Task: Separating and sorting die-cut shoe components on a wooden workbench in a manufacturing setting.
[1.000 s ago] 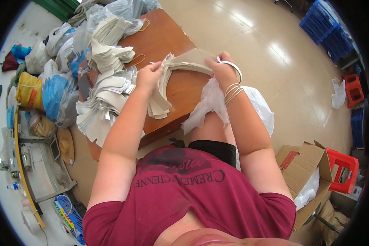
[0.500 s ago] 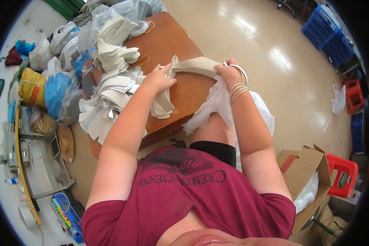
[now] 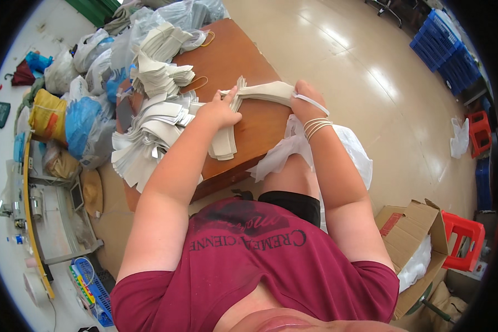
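Head view shows, as the largest thing, a brown table (image 3: 257, 124), and on its left part lie fanned piles of pale strips (image 3: 157, 119), with a smaller curved bundle of strips (image 3: 268, 92) to the right of them, reaching over the tabletop toward its right edge. The left hand (image 3: 221, 112) is open with the fingers spread, touching the left part of this bundle, while the right hand (image 3: 309, 98) is closed on its right end. Smallest are a white band (image 3: 314, 104) around the right hand and thin pale bands (image 3: 317, 127) around the wrist.
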A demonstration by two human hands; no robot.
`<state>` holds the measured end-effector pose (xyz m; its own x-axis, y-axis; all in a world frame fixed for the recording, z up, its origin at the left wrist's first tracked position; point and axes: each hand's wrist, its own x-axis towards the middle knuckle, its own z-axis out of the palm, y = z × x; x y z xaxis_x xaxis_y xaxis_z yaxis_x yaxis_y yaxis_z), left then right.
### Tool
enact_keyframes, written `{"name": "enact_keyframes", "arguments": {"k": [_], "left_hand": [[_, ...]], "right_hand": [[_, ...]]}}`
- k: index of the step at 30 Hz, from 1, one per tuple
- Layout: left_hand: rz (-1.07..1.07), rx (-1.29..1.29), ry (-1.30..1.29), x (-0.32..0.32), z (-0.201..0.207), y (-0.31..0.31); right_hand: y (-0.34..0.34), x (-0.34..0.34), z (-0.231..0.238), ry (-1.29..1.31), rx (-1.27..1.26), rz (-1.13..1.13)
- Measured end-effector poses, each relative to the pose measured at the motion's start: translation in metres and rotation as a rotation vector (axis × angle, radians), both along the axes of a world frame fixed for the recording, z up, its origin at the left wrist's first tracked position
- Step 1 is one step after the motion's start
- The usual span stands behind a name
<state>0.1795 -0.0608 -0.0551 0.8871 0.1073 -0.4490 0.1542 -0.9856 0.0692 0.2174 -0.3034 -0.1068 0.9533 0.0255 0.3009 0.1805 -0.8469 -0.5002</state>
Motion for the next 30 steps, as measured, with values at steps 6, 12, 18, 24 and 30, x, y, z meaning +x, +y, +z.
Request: {"name": "enact_keyframes", "arguments": {"k": [6,12,18,24,30], "left_hand": [[0.039,-0.124,-0.392,-0.019,-0.017,0.016],[0.016,-0.175,-0.494,-0.062,-0.026,0.018],[-0.042,-0.008,-0.56,-0.076,-0.05,0.01],[-0.151,-0.071,-1.036,-0.118,-0.016,0.048],[0.429,-0.272,-1.146,-0.195,-0.017,0.175]], "right_hand": [[0.001,-0.023,0.026,0.203,0.077,0.093],[-0.002,-0.016,0.012,0.102,0.126,0.106],[0.004,-0.017,0.012,0.151,0.04,0.093],[0.011,-0.086,0.045,-0.087,0.137,0.307],[0.05,-0.195,0.083,-0.137,0.242,0.985]]}}
